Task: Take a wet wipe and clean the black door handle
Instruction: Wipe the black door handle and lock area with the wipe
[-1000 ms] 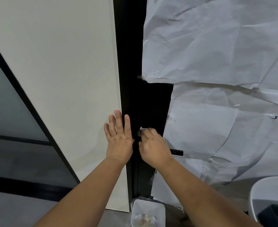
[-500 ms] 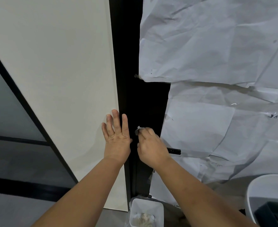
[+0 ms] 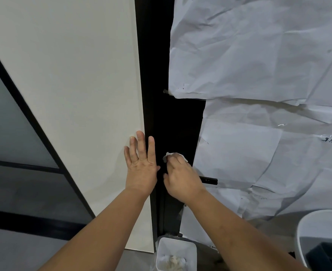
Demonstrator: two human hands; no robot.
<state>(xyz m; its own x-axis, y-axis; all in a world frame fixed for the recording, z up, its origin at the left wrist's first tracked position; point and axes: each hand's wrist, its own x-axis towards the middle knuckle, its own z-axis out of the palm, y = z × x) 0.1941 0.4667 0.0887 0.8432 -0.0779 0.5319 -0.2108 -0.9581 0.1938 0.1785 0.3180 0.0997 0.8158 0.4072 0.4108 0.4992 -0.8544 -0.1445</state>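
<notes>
Still flat and open-fingered, the left hand (image 3: 141, 165) braces the wall; the right hand (image 3: 180, 178) keeps the wet wipe (image 3: 176, 155) pinched above the black door handle (image 3: 210, 180).

Left hand (image 3: 141, 169) lies flat on the wall panel (image 3: 73, 94), just left of the door (image 3: 173, 124). Right hand (image 3: 180, 178) is on the door with the wipe (image 3: 174, 154) at its fingertips, the handle (image 3: 209, 180) poking out to its right. A small bin (image 3: 177, 251) sits on the floor below.
</notes>
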